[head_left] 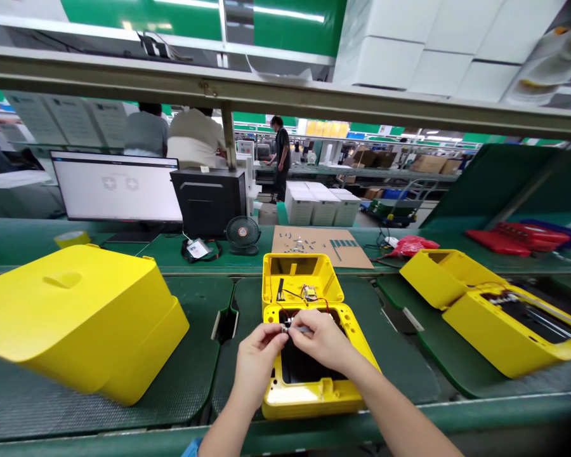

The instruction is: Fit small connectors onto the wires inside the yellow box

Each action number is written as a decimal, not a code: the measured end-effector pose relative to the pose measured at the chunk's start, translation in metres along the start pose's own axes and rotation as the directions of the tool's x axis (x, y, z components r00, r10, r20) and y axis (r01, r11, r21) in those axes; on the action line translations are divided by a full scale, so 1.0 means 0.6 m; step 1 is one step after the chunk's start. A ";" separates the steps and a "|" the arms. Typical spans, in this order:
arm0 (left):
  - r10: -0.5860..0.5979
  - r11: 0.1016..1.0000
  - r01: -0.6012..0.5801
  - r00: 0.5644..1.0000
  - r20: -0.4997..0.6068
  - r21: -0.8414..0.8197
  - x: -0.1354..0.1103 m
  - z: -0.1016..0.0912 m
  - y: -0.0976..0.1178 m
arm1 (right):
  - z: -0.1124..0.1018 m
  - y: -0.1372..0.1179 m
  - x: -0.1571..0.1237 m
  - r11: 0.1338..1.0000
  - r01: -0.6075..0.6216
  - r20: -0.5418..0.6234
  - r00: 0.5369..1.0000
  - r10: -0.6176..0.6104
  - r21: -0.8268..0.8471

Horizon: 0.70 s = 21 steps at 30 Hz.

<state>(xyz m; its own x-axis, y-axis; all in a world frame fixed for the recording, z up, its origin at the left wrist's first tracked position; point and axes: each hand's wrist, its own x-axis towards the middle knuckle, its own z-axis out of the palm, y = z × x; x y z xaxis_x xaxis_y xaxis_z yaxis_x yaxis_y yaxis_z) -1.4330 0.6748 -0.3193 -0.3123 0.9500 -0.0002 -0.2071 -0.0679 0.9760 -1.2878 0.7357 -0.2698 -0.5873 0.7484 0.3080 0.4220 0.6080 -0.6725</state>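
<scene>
A yellow plastic case (361, 346) lies opened in front of me, its smaller yellow box part (309, 263) tipped back at the far side. Red and black wires and a small circuit board (309, 292) show inside that back part. Over the dark inside of the case, my left hand (259, 355) and my right hand (321, 339) meet fingertip to fingertip. Both are closed in a pinch. A tiny pale piece shows between the left fingertips, and a small greyish piece beside the right ones; both are too small to name.
Another yellow case (85, 311) stands at left, and an opened one (504, 330) lies at right on green trays. Behind are a monitor (117, 187), a black computer tower (212, 200), a small fan (242, 235) and cardboard (285, 254) with small parts. A shelf beam (285, 98) crosses above.
</scene>
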 end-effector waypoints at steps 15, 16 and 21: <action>0.037 0.999 -0.037 0.999 -0.024 0.032 -0.003 0.003 0.002 | 0.001 -0.002 0.001 1.000 -0.005 -0.007 1.000 0.005 -0.015; 0.041 0.998 -0.040 0.999 -0.029 0.040 -0.004 0.004 0.001 | 0.001 -0.002 0.001 1.000 -0.007 -0.002 1.000 0.007 -0.013; 0.142 0.983 -0.132 0.987 -0.069 0.130 -0.009 0.006 -0.008 | 0.002 -0.001 0.000 1.000 0.003 0.009 1.000 -0.003 0.006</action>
<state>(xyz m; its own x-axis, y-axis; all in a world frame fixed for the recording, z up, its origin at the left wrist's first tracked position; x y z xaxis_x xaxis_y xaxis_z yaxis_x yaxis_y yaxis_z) -1.4267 0.6709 -0.3232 -0.4017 0.9074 0.1232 -0.0416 -0.1524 0.9874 -1.2887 0.7353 -0.2702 -0.5948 0.7442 0.3039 0.4164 0.6086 -0.6755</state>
